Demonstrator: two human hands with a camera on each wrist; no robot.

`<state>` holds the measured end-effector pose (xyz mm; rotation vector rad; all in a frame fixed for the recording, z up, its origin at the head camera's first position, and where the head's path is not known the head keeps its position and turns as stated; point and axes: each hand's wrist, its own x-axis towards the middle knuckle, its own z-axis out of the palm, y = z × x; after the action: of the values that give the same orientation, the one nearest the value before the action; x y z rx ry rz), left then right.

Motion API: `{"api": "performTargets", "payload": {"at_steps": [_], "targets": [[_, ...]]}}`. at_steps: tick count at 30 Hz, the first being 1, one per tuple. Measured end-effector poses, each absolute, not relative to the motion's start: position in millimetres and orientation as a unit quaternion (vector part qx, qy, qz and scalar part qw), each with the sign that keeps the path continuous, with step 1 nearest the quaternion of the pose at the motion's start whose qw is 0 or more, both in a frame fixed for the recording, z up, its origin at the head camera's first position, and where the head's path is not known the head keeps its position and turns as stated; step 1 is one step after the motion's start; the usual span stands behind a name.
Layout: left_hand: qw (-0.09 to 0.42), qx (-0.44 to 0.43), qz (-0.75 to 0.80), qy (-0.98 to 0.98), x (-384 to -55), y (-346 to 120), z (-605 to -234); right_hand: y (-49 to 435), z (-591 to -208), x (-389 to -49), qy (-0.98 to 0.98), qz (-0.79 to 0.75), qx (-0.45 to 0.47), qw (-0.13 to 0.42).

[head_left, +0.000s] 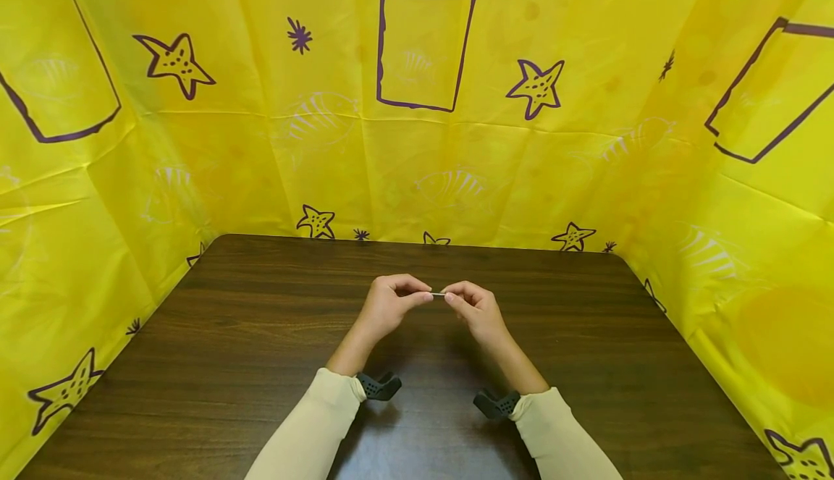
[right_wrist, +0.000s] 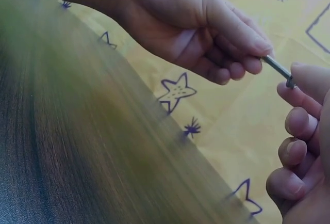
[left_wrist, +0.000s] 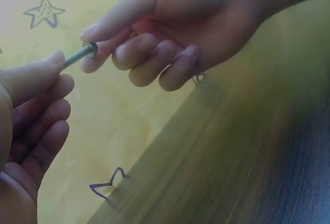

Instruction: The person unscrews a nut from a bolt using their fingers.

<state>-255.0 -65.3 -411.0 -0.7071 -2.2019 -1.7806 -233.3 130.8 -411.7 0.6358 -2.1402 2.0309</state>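
A thin metal bolt (head_left: pixel 439 294) spans the small gap between my two hands, held above the table. My left hand (head_left: pixel 386 308) pinches one end of its shank between thumb and forefinger. At the other end, my right hand (head_left: pixel 482 313) pinches the wider part, a head or a nut, with thumb and forefinger. In the left wrist view the bolt (left_wrist: pixel 78 55) shows a broad, flanged end at the right fingertips. The right wrist view shows the bare shank (right_wrist: pixel 277 68) slanting between both hands. The other fingers of each hand are loosely curled.
A dark wood-grain table (head_left: pixel 260 335) lies under both hands. Yellow cloth (head_left: pixel 417 154) printed with starfish and fish surrounds its back and sides. Black bands with mounts (head_left: pixel 379 386) sit on both wrists beside pale sleeves (head_left: pixel 306 429).
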Motion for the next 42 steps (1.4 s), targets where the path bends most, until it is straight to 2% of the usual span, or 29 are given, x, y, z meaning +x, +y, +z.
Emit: {"api": "performTargets", "payload": {"at_steps": [9, 18, 42], "targets": [[0.077, -0.232, -0.623, -0.743, -239.6, -68.7, -388.9, 129.7, -408.4, -230.9, -0.7, 0.676, 0.222, 0.061], [0.055, -0.223, -0.625, -0.746, -242.5, -71.6, -392.6, 127.7, -408.3, -231.7, -0.708, 0.662, 0.235, 0.077], [-0.049, -0.198, -0.677, -0.708, -250.8, -76.8, -408.6, 124.3, -407.4, -229.0, -0.773, 0.579, 0.239, 0.103]]}}
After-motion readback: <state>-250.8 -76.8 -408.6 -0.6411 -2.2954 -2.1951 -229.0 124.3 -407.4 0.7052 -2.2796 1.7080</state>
